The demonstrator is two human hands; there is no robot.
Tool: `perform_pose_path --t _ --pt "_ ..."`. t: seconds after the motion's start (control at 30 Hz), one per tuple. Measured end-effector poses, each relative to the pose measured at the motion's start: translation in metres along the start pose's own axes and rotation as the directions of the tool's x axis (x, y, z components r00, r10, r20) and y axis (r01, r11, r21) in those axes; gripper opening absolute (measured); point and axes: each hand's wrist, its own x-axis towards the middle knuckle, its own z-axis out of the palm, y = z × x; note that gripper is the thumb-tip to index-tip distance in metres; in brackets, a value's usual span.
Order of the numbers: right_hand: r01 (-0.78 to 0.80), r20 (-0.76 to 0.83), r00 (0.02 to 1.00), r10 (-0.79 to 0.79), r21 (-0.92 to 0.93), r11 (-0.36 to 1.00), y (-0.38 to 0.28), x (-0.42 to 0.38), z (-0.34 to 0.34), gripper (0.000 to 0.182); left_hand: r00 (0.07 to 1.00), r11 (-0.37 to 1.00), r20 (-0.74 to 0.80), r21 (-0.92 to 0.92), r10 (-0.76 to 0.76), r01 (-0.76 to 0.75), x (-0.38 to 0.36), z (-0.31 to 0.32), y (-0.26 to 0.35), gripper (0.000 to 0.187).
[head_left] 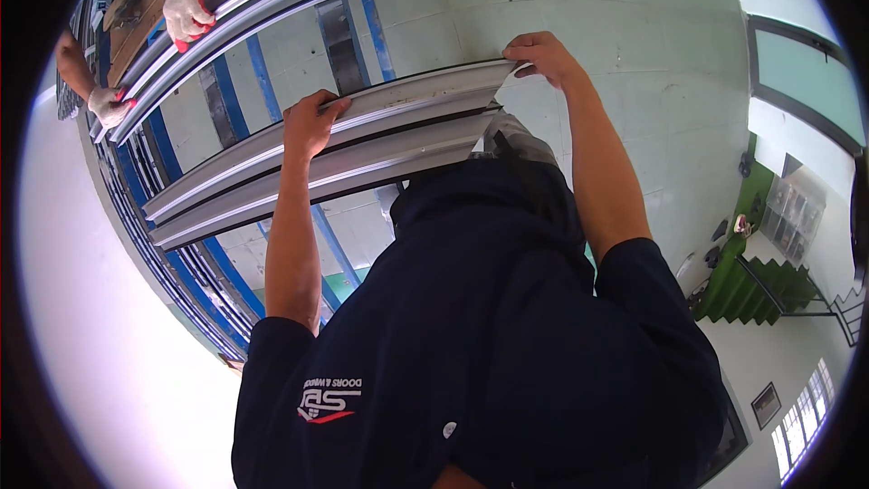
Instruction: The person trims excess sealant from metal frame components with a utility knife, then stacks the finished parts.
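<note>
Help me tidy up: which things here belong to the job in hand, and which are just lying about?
In the job:
long grey profile, in left hand and right hand
matching profile alongside

Apparently just background:
framed picture
green stepped structure

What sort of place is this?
Likely a door-and-window workshop: long silver-grey metal profiles, straight blue metal bars beneath them, and a navy fabric shirt whose white lettering includes "DOORS".

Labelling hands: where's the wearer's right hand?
Head view, upper centre-right: the right hand is at the right end of the nearer grey profiles, right of the left hand.
</note>
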Motion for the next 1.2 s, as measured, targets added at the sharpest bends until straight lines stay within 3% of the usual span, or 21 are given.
perform_pose_path --t 0.23,0.33,0.4,0.47,0.5,0.53,0.6,0.67,0.7,0.8,0.93,1.1,1.2 --pt "0.042 0.166 0.986 0.017 -0.342 0.939 -0.028 0.017 0.004 0.031 0.998 0.999 -0.045 -0.025 -0.044 0.043 -0.004 -0.002 0.008 0.041" --pt "0.016 0.088 0.996 0.007 -0.260 0.965 -0.024 0.009 0.008 0.034 0.998 0.999 -0.060 -0.034 -0.023 0.021 -0.003 -0.002 0.006 0.039" --pt "0.003 -0.037 0.999 -0.001 0.061 0.998 -0.008 -0.001 0.004 0.033 0.998 0.998 -0.035 -0.040 -0.043 0.042 -0.006 -0.002 0.007 0.039" --pt "0.083 -0.180 0.984 -0.014 0.381 0.921 0.022 -0.007 0.006 0.029 0.999 0.999 -0.029 -0.030 -0.042 0.041 -0.004 -0.002 0.011 0.038" --pt "0.029 -0.197 0.978 0.061 0.425 0.905 0.028 -0.017 0.013 0.025 0.999 0.999 -0.035 -0.018 -0.033 0.032 -0.005 -0.003 0.011 0.038" --pt "0.018 -0.167 0.983 0.074 0.493 0.870 0.037 -0.024 0.017 0.027 0.999 1.000 -0.042 -0.003 -0.023 0.023 -0.005 -0.005 0.011 0.038" --pt "0.041 -0.094 0.995 0.042 0.737 0.675 0.055 -0.033 0.028 0.028 0.998 0.998 -0.035 -0.054 -0.043 0.041 -0.005 -0.004 0.009 0.040" --pt "0.061 -0.113 0.992 0.048 0.796 0.602 0.068 -0.039 0.038 0.029 0.996 0.988 0.007 -0.122 -0.090 0.091 -0.006 -0.008 0.017 0.042" --pt "0.073 -0.111 0.993 0.033 0.822 0.565 0.069 -0.037 0.046 0.029 0.999 1.000 -0.048 -0.003 -0.012 0.012 -0.003 0.002 0.003 0.046" --pt "0.001 -0.077 0.990 0.120 0.847 0.532 0.077 -0.031 0.055 0.031 0.999 0.995 -0.032 0.101 0.006 -0.003 -0.006 -0.002 0.004 0.048" --pt "0.015 -0.033 0.999 0.026 0.859 0.513 0.097 -0.019 0.050 0.039 0.990 0.986 -0.014 0.087 -0.139 0.140 -0.009 -0.002 0.007 0.049" --pt "0.053 -0.066 0.998 -0.001 0.802 0.595 0.091 -0.024 0.053 0.045 0.995 0.994 -0.048 0.058 -0.088 0.091 -0.014 -0.006 0.013 0.044" --pt "0.006 0.006 1.000 -0.023 0.878 0.478 0.078 -0.031 0.052 0.043 0.993 0.992 -0.033 0.052 -0.117 0.118 -0.020 -0.019 0.026 0.045"
